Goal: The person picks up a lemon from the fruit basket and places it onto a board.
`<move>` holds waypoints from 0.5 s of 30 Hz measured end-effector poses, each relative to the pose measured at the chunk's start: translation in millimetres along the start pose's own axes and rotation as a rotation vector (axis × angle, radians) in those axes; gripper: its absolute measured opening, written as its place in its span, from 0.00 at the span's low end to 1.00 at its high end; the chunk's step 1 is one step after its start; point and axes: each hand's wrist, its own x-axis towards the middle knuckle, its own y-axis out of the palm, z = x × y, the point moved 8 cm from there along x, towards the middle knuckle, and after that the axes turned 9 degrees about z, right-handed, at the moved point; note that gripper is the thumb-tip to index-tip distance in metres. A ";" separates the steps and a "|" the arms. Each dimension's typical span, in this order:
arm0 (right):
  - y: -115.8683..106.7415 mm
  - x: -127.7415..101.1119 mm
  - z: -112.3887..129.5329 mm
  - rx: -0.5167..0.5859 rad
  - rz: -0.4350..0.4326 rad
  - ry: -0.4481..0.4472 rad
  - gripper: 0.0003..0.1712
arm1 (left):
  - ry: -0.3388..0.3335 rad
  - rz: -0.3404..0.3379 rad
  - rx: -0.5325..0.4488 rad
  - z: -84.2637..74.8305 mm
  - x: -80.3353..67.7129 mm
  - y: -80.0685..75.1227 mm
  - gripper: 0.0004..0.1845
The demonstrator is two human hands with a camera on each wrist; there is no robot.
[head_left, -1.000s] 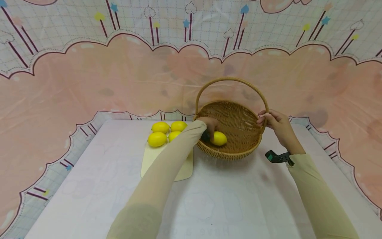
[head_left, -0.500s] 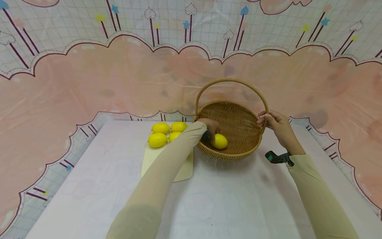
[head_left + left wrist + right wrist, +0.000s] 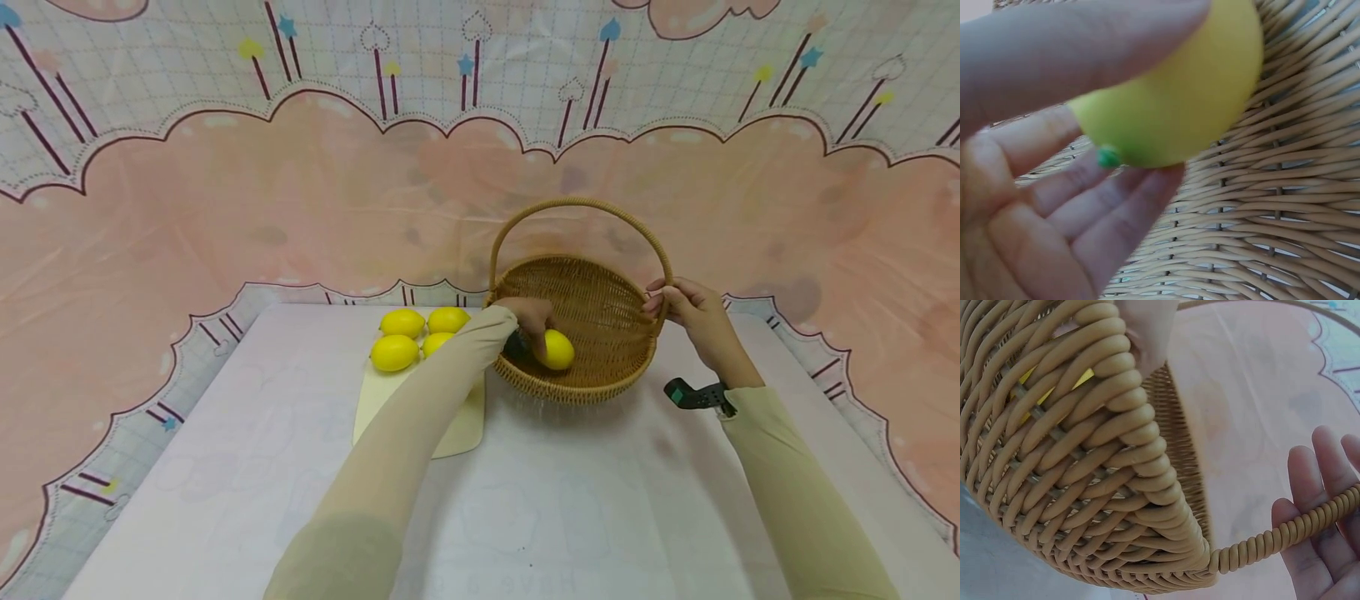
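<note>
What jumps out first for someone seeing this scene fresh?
The bright yellow lemon held by the left hand inside the wicker basket, right of centre on the table. The right hand grips the basket's right rim where the handle joins. Four more lemons sit on a pale cutting board just left of the basket.

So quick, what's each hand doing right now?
Left hand: holding a yellow lemon inside the basket.
Right hand: gripping the basket's handle where it joins the rim.
</note>
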 end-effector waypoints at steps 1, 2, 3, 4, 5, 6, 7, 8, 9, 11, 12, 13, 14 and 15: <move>-0.1 0.0 -0.3 0.002 0.000 0.002 0.15 | 0.010 -0.014 -0.006 -0.8 0.5 -1.5 0.21; -0.3 -0.1 -0.8 -0.003 -0.004 0.007 0.16 | 0.015 -0.029 -0.010 -1.4 1.0 -3.2 0.23; -0.3 0.0 -1.2 -0.005 -0.004 0.011 0.16 | 0.020 -0.046 -0.012 -1.6 1.8 -4.9 0.24; -0.1 0.1 -1.3 0.003 0.002 0.010 0.17 | 0.023 -0.066 -0.022 -1.4 2.6 -6.9 0.26; -0.3 0.1 -1.8 -0.006 -0.002 0.016 0.17 | 0.028 -0.085 -0.028 -1.1 3.5 -8.9 0.27; -0.6 0.2 -2.2 -0.018 -0.008 0.024 0.17 | 0.028 -0.105 -0.041 -0.3 3.9 -10.9 0.28; -0.8 0.6 -2.3 -0.023 -0.008 0.026 0.16 | 0.029 -0.126 -0.051 1.0 4.9 -13.0 0.29; -1.0 1.1 -2.4 -0.028 -0.010 0.028 0.16 | 0.033 -0.145 -0.065 2.0 5.5 -14.9 0.29; -1.2 1.6 -2.4 -0.031 -0.011 0.030 0.15 | 0.040 -0.165 -0.076 3.1 6.2 -16.8 0.29; -2.0 2.3 -2.7 -0.044 -0.017 0.036 0.15 | 0.055 -0.202 -0.104 4.7 6.8 -21.0 0.29; -2.2 2.6 -2.8 -0.046 -0.017 0.037 0.15 | 0.064 -0.218 -0.116 5.3 7.0 -22.7 0.29; -2.5 2.8 -2.8 -0.046 -0.015 0.036 0.15 | 0.077 -0.232 -0.125 5.6 7.1 -24.2 0.29; -2.6 3.0 -2.7 -0.044 -0.014 0.035 0.15 | 0.087 -0.245 -0.131 5.2 6.3 -25.9 0.30; -2.7 2.9 -2.7 -0.038 -0.010 0.033 0.15 | 0.094 -0.260 -0.138 5.1 5.2 -27.5 0.31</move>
